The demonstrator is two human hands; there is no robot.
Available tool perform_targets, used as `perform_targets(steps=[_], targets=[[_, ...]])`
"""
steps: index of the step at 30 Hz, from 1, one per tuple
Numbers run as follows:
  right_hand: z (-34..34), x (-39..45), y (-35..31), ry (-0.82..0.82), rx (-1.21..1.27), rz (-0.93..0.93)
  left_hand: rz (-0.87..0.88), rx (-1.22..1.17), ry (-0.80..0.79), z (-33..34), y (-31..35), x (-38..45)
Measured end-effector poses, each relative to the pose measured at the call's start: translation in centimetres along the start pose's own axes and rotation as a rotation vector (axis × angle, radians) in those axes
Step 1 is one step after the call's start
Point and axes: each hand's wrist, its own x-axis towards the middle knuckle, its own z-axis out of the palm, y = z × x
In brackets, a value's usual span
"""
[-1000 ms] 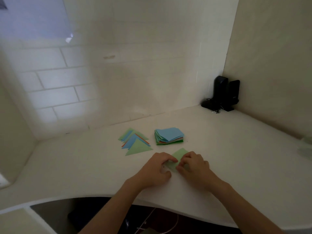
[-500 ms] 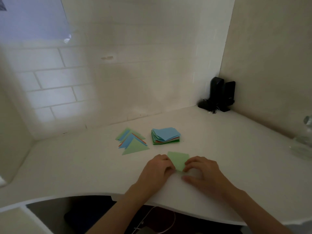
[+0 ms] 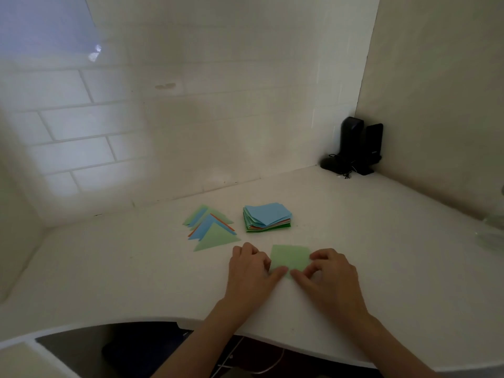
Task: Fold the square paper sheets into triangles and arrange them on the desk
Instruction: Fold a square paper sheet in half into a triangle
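Item: green sheet (image 3: 290, 258), on the desk (image 3: 381, 241) near its front edge, between your two hands. A second ago it lay mostly under your fingers with only a corner showing; now most of its face is open to view, roughly square, still unfolded by the look of it.

Item: your left hand (image 3: 252, 271), fingers curled, thumb pressing the sheet's near-left edge.

Item: your right hand (image 3: 331, 274), thumb and forefinger pinching the sheet's near-right corner.

Item: folded triangles (image 3: 211, 230), overlapping in a row, toward the back edge and left of the sheet.

Item: stack of square sheets (image 3: 267, 217), blue on top, just right of the triangles.

Judgement: you have squared the sheet up; the diagonal fold seems the step in hand, with many sheets left.
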Motion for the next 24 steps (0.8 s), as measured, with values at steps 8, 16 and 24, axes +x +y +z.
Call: perform_targets(steps=[8, 16, 24], targets=[[-0.9, 0.7, -0.1, -0.115, 0.020, 0.034, -0.046, -0.022, -0.094, -0.2, -0.5, 0.9], [-2.0, 1.8, 0.2, -0.345, 0.066, 0.021, -0.030, -0.233, -0.108, -1.2, -2.0, 1.2], [-3.1, 1.8, -0.3, -0.476, -0.053, -0.003, 0.246, -0.140, -0.015, -0.2, 0.6, -0.8]])
